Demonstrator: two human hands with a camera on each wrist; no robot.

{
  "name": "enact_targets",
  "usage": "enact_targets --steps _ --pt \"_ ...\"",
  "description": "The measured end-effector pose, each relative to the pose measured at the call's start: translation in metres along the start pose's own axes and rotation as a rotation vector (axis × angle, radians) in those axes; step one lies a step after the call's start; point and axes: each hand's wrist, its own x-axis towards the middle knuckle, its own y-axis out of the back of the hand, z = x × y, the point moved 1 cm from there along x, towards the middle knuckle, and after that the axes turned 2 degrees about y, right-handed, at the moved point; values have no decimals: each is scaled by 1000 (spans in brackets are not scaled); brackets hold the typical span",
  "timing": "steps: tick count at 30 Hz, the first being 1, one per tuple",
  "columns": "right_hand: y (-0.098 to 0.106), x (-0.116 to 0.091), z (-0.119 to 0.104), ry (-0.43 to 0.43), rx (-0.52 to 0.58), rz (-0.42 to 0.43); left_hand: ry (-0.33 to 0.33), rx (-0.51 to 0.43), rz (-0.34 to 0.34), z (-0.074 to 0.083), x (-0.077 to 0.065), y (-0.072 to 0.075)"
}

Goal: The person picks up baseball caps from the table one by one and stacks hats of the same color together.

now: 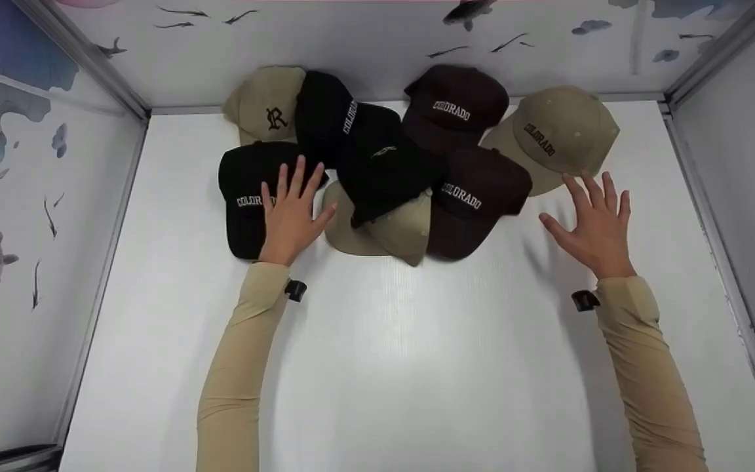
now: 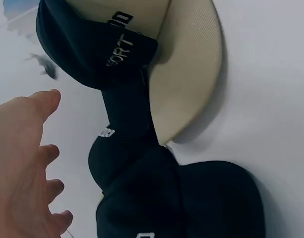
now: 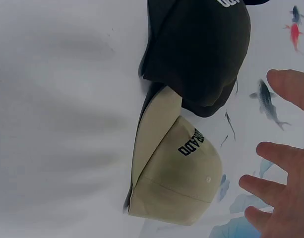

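Table (image 1: pixel 417 367) white, glossy; walls (image 1: pixel 364 42) fish-printed; caps (image 1: pixel 387 167) bunched near far edge; hands (image 1: pixel 293 216) (image 1: pixel 595 229) spread wide, holding nothing.

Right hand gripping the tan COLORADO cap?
No, the head view shows the right hand spread open near the tan COLORADO cap, holding nothing.

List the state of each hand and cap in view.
Left hand, open
Right hand, open
Beige R cap, partly covered
Rear black cap, overlapping beige R cap
Central black cap, atop lower beige cap
Lower beige cap, partly covered
Left black cap, brim toward person
Rear maroon cap, partly covered
Front maroon cap, brim toward person
Right beige cap, partly covered
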Motion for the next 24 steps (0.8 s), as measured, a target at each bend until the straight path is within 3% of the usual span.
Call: enact_targets --steps 9,15,20,24 --pt "-2 -17 -6 59 33 44 -68 52 -44 23 5 5" --pt "-8 -22 -7 101 64 73 -85 60 -55 29 4 5" --pt "-11 -26 -11 101 87 58 -81 71 -85 27 8 5" --pt "-14 -31 -12 108 98 47 -40 35 -123 14 20 6"
